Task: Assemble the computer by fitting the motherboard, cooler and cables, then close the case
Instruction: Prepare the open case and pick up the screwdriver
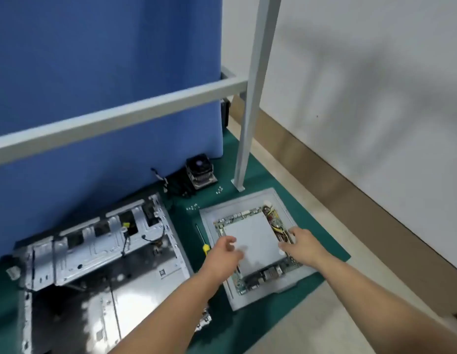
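Motherboard [250, 254] lies flat in a white foam tray [286, 208] on the green mat [321, 241] near the table's right edge, with a white sheet [253, 231] covering its middle. Both hands reach over it with fingers spread and relaxed, gripping nothing: the left hand [226, 255] at the board's left side, the right hand [302, 242] at its right side. An open metal case [99, 254] lies to the left, a yellow-handled screwdriver [202, 238] between case and tray, and the cooler [199, 172] stands at the far edge.

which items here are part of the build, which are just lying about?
Job:
motherboard on its grey tray
open case
cooler
screwdriver
loose screws
left hand, right hand

Lying about:
blue partition
grey frame post
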A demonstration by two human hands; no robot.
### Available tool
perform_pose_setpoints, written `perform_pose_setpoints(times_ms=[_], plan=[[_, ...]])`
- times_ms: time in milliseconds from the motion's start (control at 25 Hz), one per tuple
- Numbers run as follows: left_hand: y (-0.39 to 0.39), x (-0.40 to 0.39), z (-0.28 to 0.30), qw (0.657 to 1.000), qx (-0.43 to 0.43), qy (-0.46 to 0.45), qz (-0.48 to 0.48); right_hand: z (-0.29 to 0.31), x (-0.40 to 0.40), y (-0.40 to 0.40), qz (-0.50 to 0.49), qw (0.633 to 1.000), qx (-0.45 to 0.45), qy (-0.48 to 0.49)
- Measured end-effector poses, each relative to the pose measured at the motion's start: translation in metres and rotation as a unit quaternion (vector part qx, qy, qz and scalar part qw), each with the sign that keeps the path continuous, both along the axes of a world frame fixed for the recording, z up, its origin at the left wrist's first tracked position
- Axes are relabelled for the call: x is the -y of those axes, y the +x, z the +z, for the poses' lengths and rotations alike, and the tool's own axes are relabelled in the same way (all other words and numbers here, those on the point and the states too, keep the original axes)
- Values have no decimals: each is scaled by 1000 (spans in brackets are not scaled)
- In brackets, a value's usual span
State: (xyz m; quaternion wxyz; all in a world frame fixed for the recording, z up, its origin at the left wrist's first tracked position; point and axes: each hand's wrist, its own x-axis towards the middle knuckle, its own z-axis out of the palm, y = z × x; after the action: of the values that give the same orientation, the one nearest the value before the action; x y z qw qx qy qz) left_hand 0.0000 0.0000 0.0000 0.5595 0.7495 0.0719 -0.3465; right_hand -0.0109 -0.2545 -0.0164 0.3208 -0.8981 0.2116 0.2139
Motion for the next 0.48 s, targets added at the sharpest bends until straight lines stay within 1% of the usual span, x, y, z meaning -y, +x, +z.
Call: perform_pose_setpoints(times_ms=[80, 160, 280, 360, 480], plan=[[14, 24, -16, 996, -48, 40, 59, -22, 12, 11, -64, 997, -20, 38], [19, 34, -28, 990, -93, 35, 101, -40, 18, 18, -97, 988, -47, 111], [23, 41, -53, 981, -145, 5, 128, -59, 23, 32, -139, 964, -75, 212], [26, 43, -60, 977, -160, -6, 139, -66, 22, 36, -158, 944, -83, 277], [27, 46, -67, 974, -177, -21, 143, -73, 17, 41, -179, 927, -89, 317]])
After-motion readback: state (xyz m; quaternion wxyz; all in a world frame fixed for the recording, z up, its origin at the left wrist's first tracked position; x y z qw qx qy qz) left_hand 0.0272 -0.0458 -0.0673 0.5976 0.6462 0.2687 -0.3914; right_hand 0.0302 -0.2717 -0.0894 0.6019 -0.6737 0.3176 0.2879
